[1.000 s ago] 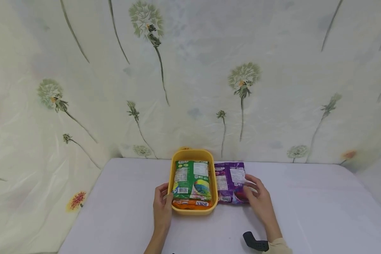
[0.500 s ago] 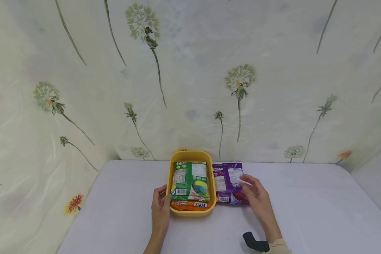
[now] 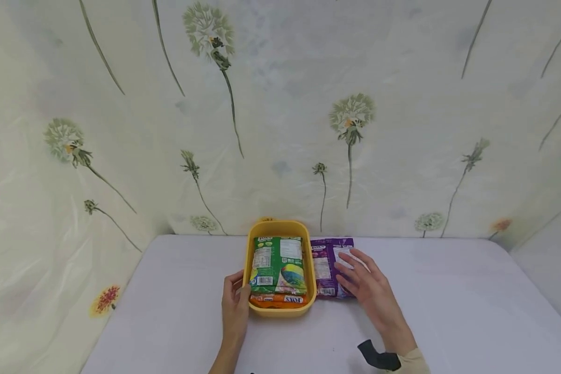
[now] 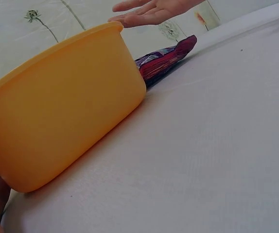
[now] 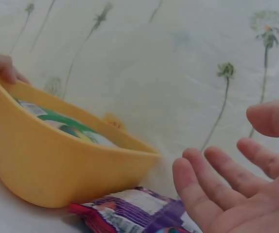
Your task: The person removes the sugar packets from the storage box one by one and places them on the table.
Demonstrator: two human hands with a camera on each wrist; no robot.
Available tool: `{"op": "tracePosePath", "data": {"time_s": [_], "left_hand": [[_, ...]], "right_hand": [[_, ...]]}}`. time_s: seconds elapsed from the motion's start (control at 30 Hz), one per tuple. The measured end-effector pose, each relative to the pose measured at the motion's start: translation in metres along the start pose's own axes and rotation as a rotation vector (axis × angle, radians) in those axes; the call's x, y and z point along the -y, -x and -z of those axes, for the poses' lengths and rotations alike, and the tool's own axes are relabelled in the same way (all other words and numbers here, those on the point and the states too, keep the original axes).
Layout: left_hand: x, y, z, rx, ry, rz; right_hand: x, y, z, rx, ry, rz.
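My left hand [image 3: 236, 311] grips the left side of a yellow plastic basket [image 3: 280, 312], thumb hooked over the rim in the right wrist view. Inside the basket lies a green candy bag [image 3: 273, 265] over an orange candy bag [image 3: 267, 303]. A purple candy bag [image 3: 324, 259] lies flat on the table against the basket's right side. Over its right part hovers my right hand [image 3: 376, 298], empty, fingers spread. From the right wrist, its palm [image 5: 256, 204] shows with fingers pointing toward the basket, above the purple bag [image 5: 139, 211].
A white cloth covers the table [image 3: 449, 311]. Behind it rises a backdrop [image 3: 280, 130] printed with dandelions, close to the basket's far end. A black strap [image 3: 378, 358] sticks out from the right wrist.
My right hand has lifted off the purple candy bag's right edge, shifted slightly left over it and spread its fingers. The left hand stays on the basket.
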State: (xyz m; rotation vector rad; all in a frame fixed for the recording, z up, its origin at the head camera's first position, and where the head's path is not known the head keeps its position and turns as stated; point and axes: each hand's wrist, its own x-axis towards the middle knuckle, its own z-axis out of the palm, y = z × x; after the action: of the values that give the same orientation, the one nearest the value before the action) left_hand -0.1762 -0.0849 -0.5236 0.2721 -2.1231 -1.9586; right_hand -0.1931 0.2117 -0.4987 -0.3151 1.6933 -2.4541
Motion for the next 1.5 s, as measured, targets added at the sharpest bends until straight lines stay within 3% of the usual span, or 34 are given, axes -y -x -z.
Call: {"op": "tracePosePath", "data": {"time_s": [0.17, 0.4, 0.53, 0.7, 0.93, 1.03, 1.3, 1.5], "left_hand": [[-0.001, 0.000, -0.001, 0.015, 0.002, 0.000], [0.000, -0.001, 0.001, 0.004, 0.014, -0.010], [0.000, 0.000, 0.000, -0.004, 0.017, -0.003], [0.000, 0.002, -0.002, -0.012, 0.006, 0.001], [0.030, -0.010, -0.006, -0.012, 0.040, 0.000], [0.036, -0.011, -0.006, -0.018, 0.044, -0.009], [0.034, -0.011, -0.006, -0.025, 0.045, -0.038], [0.033, -0.010, -0.005, -0.029, 0.037, -0.026]], "right_hand": [[-0.001, -0.002, -0.006, 0.058, 0.008, -0.082], [0.011, -0.015, -0.019, 0.192, 0.018, -0.123], [0.022, -0.026, -0.032, 0.214, 0.035, -0.230], [0.028, -0.033, -0.049, 0.217, 0.099, -0.335], [0.028, -0.037, -0.067, 0.191, 0.188, -0.396], [0.026, -0.039, -0.074, 0.179, 0.233, -0.416], [0.018, -0.048, -0.095, 0.103, 0.347, -0.442], [0.011, -0.051, -0.108, 0.038, 0.365, -0.457]]}}
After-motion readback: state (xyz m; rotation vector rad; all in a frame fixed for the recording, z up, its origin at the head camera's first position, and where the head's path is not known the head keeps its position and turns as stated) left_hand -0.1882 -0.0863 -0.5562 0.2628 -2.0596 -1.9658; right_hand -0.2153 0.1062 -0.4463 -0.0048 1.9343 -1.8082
